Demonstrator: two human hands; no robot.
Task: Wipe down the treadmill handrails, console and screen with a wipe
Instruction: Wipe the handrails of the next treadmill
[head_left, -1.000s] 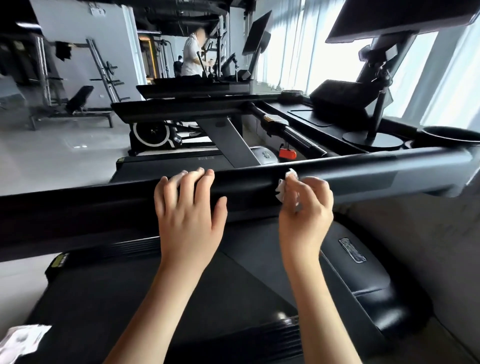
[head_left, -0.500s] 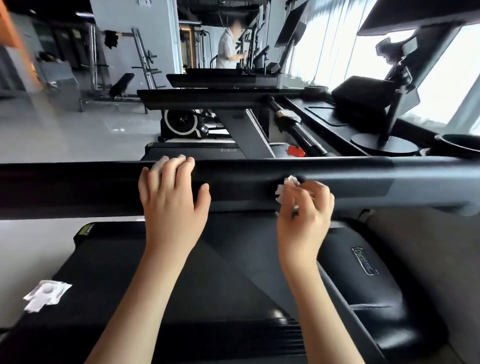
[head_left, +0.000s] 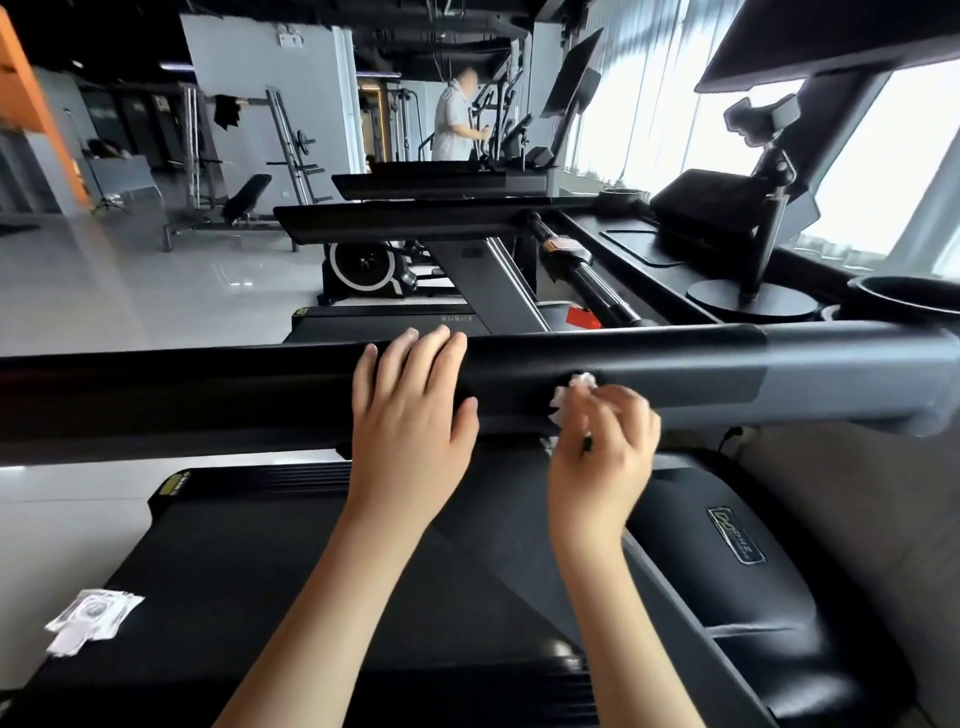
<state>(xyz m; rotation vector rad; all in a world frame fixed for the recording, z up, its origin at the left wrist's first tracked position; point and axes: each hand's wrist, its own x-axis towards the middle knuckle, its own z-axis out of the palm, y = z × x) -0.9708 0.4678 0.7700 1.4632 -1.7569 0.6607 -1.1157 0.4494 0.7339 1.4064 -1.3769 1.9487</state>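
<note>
White wipe is pinched in the right hand and pressed to the handrail for cleaning, while straight fingers of the left hand are laid on top, probably for support.

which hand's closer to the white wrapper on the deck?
Left. The left hand rests on the handrail, up and right of the wrapper. The right hand, pinching the wipe, is farther right along the handrail.
</note>
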